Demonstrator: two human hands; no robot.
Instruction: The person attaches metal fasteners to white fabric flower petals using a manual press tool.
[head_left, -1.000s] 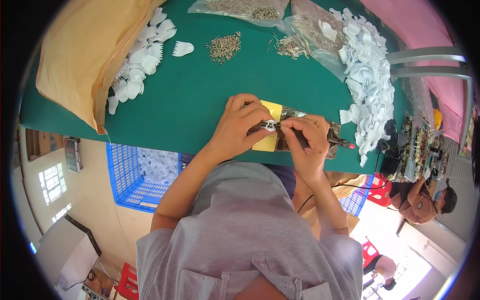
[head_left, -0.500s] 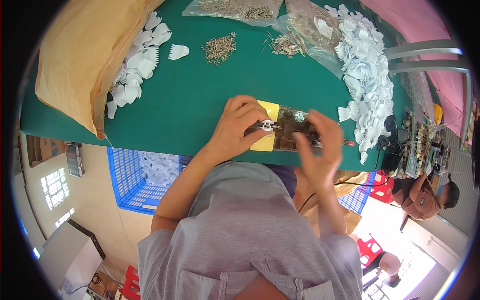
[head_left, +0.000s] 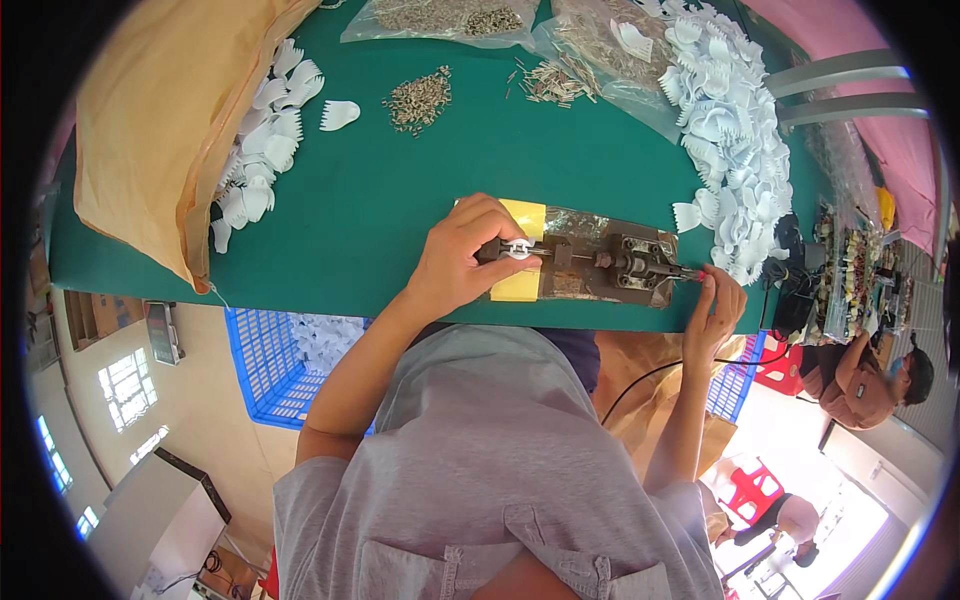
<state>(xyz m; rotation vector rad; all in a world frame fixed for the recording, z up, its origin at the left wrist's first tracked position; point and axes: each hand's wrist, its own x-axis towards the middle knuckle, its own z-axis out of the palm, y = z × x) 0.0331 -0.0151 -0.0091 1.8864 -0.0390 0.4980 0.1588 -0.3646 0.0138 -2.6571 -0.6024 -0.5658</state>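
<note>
A metal push clamp fixture [head_left: 640, 265] is mounted on a dark plate, with yellow tape [head_left: 515, 287] near its left end. My left hand [head_left: 462, 255] pinches a small white plastic part [head_left: 519, 248] against the fixture's left end. At the other end, my right hand [head_left: 716, 305] has its fingers closed around the red-tipped handle [head_left: 700, 275]. Beyond the fixture lie a heap of small metal pins [head_left: 418, 101] and a looser heap of longer pins [head_left: 556, 84]. One white toothed piece [head_left: 340, 115] rests apart on the green table [head_left: 330, 230].
White toothed pieces pile up at the right [head_left: 725, 140] and beside a large brown paper bag [head_left: 150, 140] at the left. Clear plastic bags [head_left: 450, 22] lie at the back. A blue crate [head_left: 265, 370] stands below the table edge. Two people are at the right.
My right hand has moved right from over the fixture and closed on its red-tipped handle, uncovering the metal clamp. My left hand still holds the white part at the left end.
</note>
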